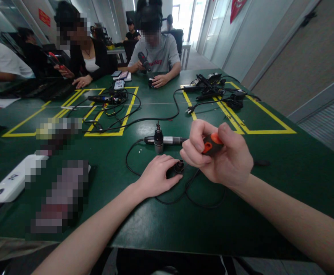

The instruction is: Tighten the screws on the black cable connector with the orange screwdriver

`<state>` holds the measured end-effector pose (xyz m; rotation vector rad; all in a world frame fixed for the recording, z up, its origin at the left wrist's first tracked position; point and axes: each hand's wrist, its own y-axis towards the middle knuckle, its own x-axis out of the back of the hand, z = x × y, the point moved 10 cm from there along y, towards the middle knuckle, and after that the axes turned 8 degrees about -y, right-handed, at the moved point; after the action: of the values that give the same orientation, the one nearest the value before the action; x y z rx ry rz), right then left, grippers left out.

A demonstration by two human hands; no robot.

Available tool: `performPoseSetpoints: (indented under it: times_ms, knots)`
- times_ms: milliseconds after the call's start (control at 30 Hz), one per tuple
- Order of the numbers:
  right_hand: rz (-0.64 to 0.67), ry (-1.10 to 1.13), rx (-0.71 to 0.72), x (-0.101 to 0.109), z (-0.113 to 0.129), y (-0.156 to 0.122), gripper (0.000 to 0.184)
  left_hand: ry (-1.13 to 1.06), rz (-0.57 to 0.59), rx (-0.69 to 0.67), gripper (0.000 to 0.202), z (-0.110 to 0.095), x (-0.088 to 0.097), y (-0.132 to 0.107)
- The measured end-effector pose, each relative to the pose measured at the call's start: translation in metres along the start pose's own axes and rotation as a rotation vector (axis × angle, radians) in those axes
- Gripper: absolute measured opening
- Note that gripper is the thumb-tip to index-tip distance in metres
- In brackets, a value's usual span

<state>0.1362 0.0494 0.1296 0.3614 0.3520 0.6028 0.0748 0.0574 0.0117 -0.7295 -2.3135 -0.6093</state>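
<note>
My left hand (157,176) rests on the green table (284,168) with its fingers closed round a small black connector (178,167) at the end of a black cable (201,204). My right hand (218,154) is curled round a screwdriver with a black and orange handle (211,144), held just above and right of the connector. Behind my hands, a black and silver plug assembly (162,140) lies on the table with its own cable.
A white device (10,183) and blurred items lie at left. Yellow tape marks bays holding cables (115,110) and black adapters (212,89). Across the table sit two people; one holds a black tool (144,61). More people sit at far left.
</note>
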Motion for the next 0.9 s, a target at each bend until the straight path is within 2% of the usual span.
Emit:
performPoseSetpoints:
  times_ms: [267,333,433,600,733,800,900]
  knots:
    - [0.104,0.023,0.035,-0.009,0.001,-0.001,0.053,-0.002,-0.013,0.01,0.027,0.0,0.001,0.0]
    - [0.067,-0.012,0.048,-0.004,-0.001,-0.002,0.046,-0.005,-0.023,0.007,0.025,0.0,0.001,0.001]
    - [-0.073,-0.137,0.038,0.008,-0.004,-0.004,0.038,-0.03,-0.047,-0.012,0.022,-0.002,0.003,0.0]
    - [-0.104,-0.176,0.036,0.01,-0.004,-0.005,0.042,-0.055,-0.058,-0.021,0.025,-0.004,0.005,0.0]
    - [-0.06,-0.109,0.029,0.009,-0.004,-0.003,0.033,-0.033,-0.028,-0.009,0.024,0.0,0.002,-0.001]
    - [0.019,-0.019,0.025,0.002,-0.003,-0.002,0.032,-0.021,-0.023,-0.011,0.026,0.001,0.001,-0.001]
    - [0.078,0.036,0.01,-0.005,-0.001,-0.002,0.037,-0.007,-0.032,-0.011,0.027,0.002,0.001,-0.002]
